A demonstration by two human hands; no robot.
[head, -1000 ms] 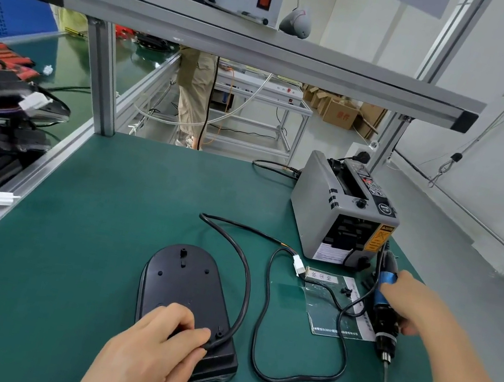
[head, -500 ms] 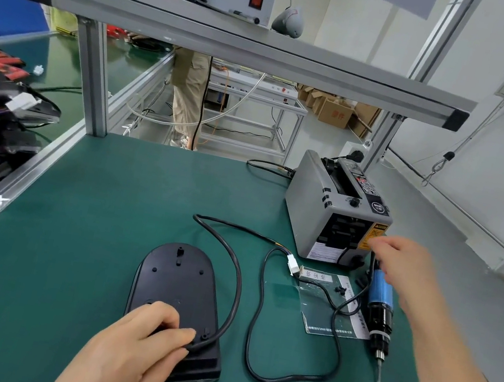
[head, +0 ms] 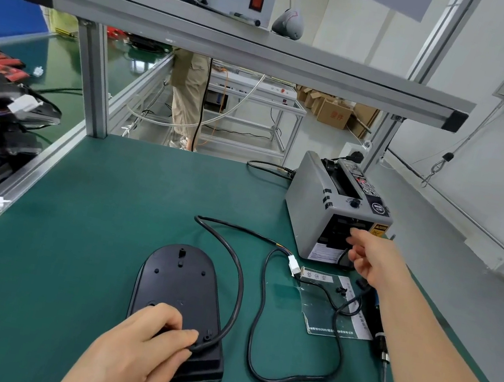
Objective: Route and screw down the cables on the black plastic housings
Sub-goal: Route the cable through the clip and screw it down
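Only label I can spot is the yellow warning sticker (head: 379, 228) on the dispenser (head: 308, 207), too small to read. Left hand (head: 130, 354) still pinches the cable (head: 241, 290) on the housing (head: 180, 282) on the table (head: 85, 229). Right hand (head: 370, 255) has left the screwdriver (head: 380, 341) and reaches, fingers loose, to the dispenser's slot.

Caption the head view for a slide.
Left hand holds the cable on the black housing while the right hand reaches to the tape dispenser.
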